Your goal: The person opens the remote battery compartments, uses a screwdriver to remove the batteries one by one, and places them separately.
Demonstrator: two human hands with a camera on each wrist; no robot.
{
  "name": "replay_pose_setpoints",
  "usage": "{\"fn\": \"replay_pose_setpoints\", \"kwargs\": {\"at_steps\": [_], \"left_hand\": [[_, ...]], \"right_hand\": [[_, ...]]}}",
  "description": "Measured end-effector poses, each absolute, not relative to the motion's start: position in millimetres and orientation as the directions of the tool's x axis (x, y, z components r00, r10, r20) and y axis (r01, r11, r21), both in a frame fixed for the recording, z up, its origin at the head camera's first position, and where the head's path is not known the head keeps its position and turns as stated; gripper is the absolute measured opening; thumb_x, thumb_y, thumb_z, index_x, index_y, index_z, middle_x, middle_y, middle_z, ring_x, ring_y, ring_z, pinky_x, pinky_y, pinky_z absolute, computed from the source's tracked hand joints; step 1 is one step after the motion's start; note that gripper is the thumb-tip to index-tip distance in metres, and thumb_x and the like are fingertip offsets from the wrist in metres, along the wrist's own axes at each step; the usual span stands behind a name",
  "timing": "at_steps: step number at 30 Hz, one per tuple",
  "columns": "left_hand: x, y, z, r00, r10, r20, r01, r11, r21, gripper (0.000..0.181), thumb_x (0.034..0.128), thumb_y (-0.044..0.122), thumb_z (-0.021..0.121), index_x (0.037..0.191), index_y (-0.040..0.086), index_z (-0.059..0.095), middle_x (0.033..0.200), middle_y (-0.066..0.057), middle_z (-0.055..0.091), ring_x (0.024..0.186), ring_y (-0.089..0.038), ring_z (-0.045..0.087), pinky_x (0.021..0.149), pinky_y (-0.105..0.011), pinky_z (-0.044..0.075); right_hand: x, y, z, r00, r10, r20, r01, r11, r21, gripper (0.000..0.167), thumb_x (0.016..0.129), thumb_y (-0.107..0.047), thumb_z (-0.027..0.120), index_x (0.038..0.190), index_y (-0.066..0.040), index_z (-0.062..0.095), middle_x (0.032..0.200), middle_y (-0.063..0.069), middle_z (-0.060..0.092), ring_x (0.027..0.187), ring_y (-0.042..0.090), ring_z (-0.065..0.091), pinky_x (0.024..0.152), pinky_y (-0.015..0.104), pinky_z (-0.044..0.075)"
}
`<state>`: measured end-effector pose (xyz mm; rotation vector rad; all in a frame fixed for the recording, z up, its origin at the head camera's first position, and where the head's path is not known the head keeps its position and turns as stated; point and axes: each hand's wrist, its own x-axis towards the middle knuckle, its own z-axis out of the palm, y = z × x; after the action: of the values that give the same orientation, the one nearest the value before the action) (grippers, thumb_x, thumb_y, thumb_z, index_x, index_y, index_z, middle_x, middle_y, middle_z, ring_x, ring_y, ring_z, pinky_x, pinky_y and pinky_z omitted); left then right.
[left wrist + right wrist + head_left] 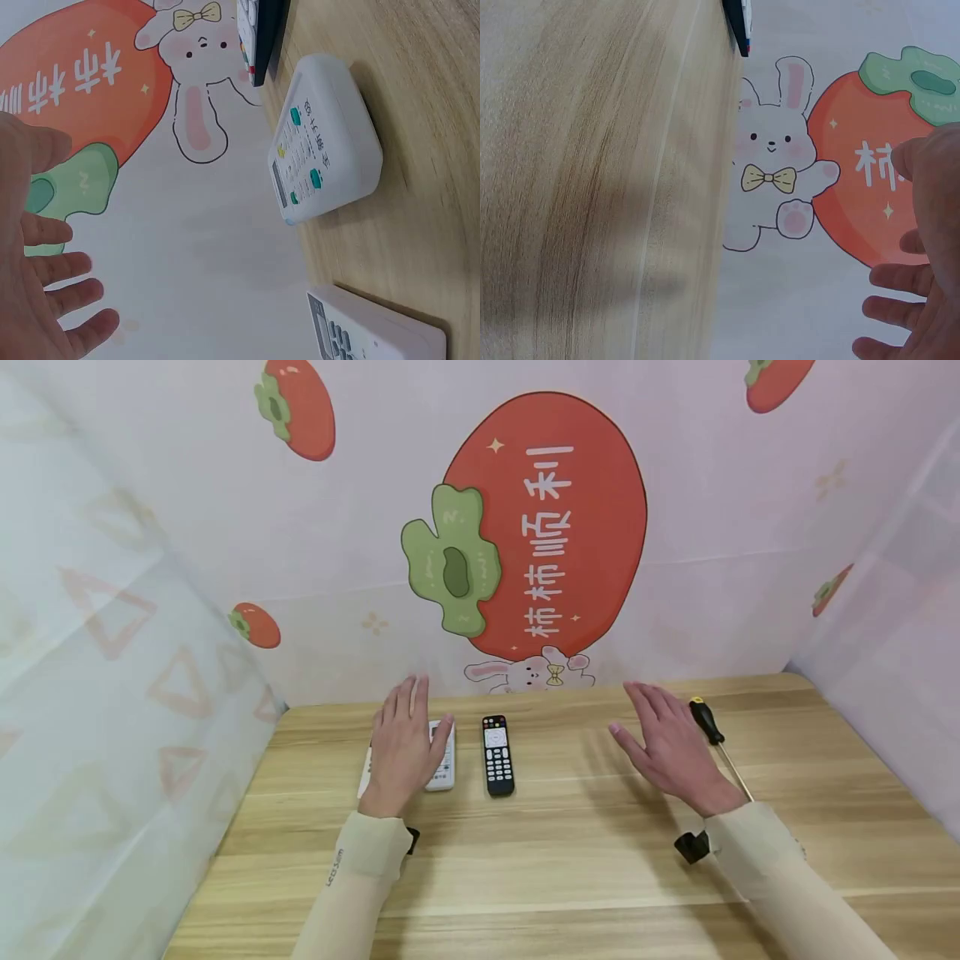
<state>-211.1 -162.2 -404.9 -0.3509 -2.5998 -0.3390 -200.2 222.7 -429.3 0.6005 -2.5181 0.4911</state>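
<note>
My left hand [403, 747] is held over two white remote controls with its fingers straight, gripping nothing. One white remote [444, 777] shows beside the thumb. The other white remote [379, 334] is mostly covered by the hand in the head view, but the left wrist view shows both lying apart from the palm. A black remote control [498, 756] with white buttons lies between the two hands, nearer the left. On the right, my right hand [671, 747] hovers with extended fingers and nothing in it. Just beyond it is a screwdriver [706, 722] with a black handle, its shaft partly hidden behind the wrist.
The wood-grain table [540, 877] runs back to a cloth backdrop [360, 527] printed with persimmons and a rabbit. Similar pale cloth walls [112, 693] stand at the left and right sides. Dark wrist devices [692, 847] sit beneath the cuffs.
</note>
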Motion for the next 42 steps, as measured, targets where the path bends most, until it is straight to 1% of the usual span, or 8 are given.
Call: {"fn": "replay_pose_setpoints", "kwargs": {"at_steps": [3,7,14,18,21,28,35,42], "left_hand": [[-211.1,-159.8,-404.7,-0.84,0.192,0.508,0.319,0.931,0.176,0.06,0.1023,0.038,0.055,0.147,-0.001,0.047,0.142,-0.024,0.049,0.128,-0.043,0.047,0.098,-0.057,0.044],[-211.0,-155.9,-404.8,-0.844,0.205,0.495,0.332,0.925,0.182,0.05,0.1014,0.034,0.058,0.136,-0.002,0.057,0.129,-0.022,0.057,0.115,-0.041,0.054,0.089,-0.053,0.049],[-210.2,-144.2,-410.0,-0.857,0.237,0.458,0.357,0.913,0.196,0.045,0.1005,0.034,0.061,0.126,-0.004,0.063,0.117,-0.021,0.062,0.103,-0.039,0.06,0.087,-0.05,0.051],[-211.0,-132.9,-414.5,-0.884,0.258,0.39,0.357,0.911,0.208,0.047,0.1023,0.037,0.058,0.126,-0.004,0.062,0.116,-0.02,0.063,0.103,-0.038,0.06,0.086,-0.049,0.052],[-212.0,-124.7,-418.7,-0.91,0.252,0.329,0.334,0.916,0.221,0.048,0.1023,0.037,0.058,0.127,-0.004,0.061,0.118,-0.02,0.063,0.105,-0.036,0.06,0.086,-0.048,0.053],[-211.9,-107.3,-424.4,-0.949,0.22,0.224,0.275,0.928,0.251,0.053,0.1016,0.041,0.058,0.131,-0.003,0.06,0.127,-0.021,0.061,0.116,-0.035,0.058,0.091,-0.051,0.053],[-212.9,-94.0,-430.4,-0.966,0.196,0.168,0.236,0.934,0.268,0.056,0.1013,0.042,0.058,0.129,-0.006,0.059,0.121,-0.022,0.062,0.108,-0.034,0.061,0.082,-0.05,0.056],[-213.5,-83.7,-438.0,-0.984,0.139,0.109,0.166,0.938,0.304,0.068,0.1001,0.048,0.058,0.137,-0.01,0.053,0.129,-0.026,0.058,0.114,-0.037,0.059,0.086,-0.052,0.056]], "right_hand": [[-200.6,222.5,-429.1,-0.772,-0.319,0.55,-0.502,0.836,-0.221,0.063,0.097,-0.029,0.066,0.145,0.006,0.046,0.139,0.027,0.052,0.128,0.048,0.046,0.103,0.064,0.035],[-200.8,221.7,-428.9,-0.79,-0.312,0.528,-0.487,0.842,-0.23,0.057,0.098,-0.031,0.065,0.14,0.005,0.052,0.132,0.026,0.056,0.123,0.048,0.05,0.099,0.064,0.039],[-200.2,219.0,-429.9,-0.814,-0.315,0.489,-0.484,0.832,-0.27,0.045,0.099,-0.03,0.066,0.127,0.004,0.061,0.116,0.023,0.062,0.108,0.044,0.058,0.092,0.062,0.043],[-200.2,217.3,-431.7,-0.821,-0.323,0.471,-0.49,0.822,-0.291,0.04,0.098,-0.028,0.067,0.121,0.005,0.064,0.106,0.019,0.063,0.094,0.037,0.058,0.086,0.058,0.045],[-199.6,215.3,-432.6,-0.832,-0.331,0.445,-0.487,0.819,-0.304,0.04,0.098,-0.029,0.067,0.121,0.004,0.065,0.103,0.017,0.063,0.09,0.033,0.058,0.084,0.054,0.045],[-197.4,211.8,-435.5,-0.845,-0.351,0.404,-0.487,0.818,-0.307,0.037,0.098,-0.028,0.067,0.119,0.002,0.066,0.105,0.016,0.065,0.092,0.032,0.061,0.084,0.055,0.047],[-195.9,210.0,-439.4,-0.852,-0.357,0.382,-0.482,0.82,-0.31,0.035,0.097,-0.028,0.068,0.118,0.001,0.066,0.105,0.015,0.066,0.094,0.032,0.061,0.086,0.056,0.046],[-193.5,208.0,-441.4,-0.865,-0.355,0.354,-0.47,0.821,-0.324,0.035,0.097,-0.029,0.068,0.12,-0.001,0.065,0.11,0.014,0.066,0.101,0.033,0.061,0.088,0.056,0.045]]}}
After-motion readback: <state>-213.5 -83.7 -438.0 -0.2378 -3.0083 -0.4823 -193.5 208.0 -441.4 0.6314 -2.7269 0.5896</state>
